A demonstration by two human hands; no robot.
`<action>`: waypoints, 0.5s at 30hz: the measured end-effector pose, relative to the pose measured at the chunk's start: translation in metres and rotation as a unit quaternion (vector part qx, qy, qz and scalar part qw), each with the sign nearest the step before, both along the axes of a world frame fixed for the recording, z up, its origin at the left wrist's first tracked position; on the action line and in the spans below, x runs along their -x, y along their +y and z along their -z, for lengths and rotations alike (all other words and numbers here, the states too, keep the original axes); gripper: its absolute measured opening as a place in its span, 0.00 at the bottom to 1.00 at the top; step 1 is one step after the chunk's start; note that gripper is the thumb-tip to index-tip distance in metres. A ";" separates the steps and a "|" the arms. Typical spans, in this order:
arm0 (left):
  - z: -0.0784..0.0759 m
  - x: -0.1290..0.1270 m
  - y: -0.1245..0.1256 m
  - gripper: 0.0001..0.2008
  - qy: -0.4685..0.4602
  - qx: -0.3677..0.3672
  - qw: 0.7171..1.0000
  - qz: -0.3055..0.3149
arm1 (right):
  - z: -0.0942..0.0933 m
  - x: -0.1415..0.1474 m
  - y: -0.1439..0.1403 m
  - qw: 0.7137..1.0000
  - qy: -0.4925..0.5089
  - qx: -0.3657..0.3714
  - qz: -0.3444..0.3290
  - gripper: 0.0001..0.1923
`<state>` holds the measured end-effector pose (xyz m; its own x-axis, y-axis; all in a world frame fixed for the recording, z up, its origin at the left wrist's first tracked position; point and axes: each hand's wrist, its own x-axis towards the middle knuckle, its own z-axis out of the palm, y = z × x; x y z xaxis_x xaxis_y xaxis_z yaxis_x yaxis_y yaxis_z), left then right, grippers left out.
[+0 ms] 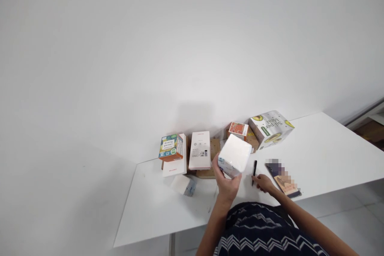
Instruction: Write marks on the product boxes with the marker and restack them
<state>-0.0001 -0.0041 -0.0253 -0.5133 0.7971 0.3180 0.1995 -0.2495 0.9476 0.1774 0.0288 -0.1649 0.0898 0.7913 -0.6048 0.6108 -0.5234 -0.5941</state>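
My left hand is wrapped round a white tissue pack with blue print along its side, held up above the table. In my right hand, the fingers pinch a black pen near its lower end, low over the tabletop. A second tissue pack lies on the table to the left. Close to my right hand is a dark booklet-like item, partly blurred out.
Boxes line the wall along the white table: a green and orange box, a white box, a small orange-and-white box and a larger avocado-printed box. Brown cartons show among them. Shelving stands at the far right.
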 end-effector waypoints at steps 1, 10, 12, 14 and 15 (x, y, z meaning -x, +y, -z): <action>-0.001 0.000 0.000 0.42 0.000 0.000 1.000 0.001 | 0.000 -0.006 0.005 1.000 -0.025 -0.009 -0.003 0.14; 0.000 0.001 0.002 0.41 -0.044 0.051 0.997 0.027 | -0.003 -0.065 -0.004 0.950 -0.298 -0.094 0.028 0.29; 0.001 0.002 0.002 0.42 -0.045 0.057 0.997 0.020 | 0.001 -0.071 -0.008 0.949 -0.307 -0.075 0.019 0.28; 0.002 0.001 0.002 0.41 -0.047 0.056 0.997 0.021 | 0.004 -0.074 -0.010 0.954 -0.293 -0.067 0.012 0.28; 0.002 0.001 0.002 0.41 -0.047 0.053 0.997 0.024 | 0.005 -0.074 -0.010 0.955 -0.289 -0.069 0.014 0.29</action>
<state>-0.0015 -0.0016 -0.0275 -0.4970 0.8484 0.1823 0.0981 -0.1538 0.9832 0.2513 0.0185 -0.1700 0.3984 0.8525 -0.3383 0.8448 -0.4847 -0.2267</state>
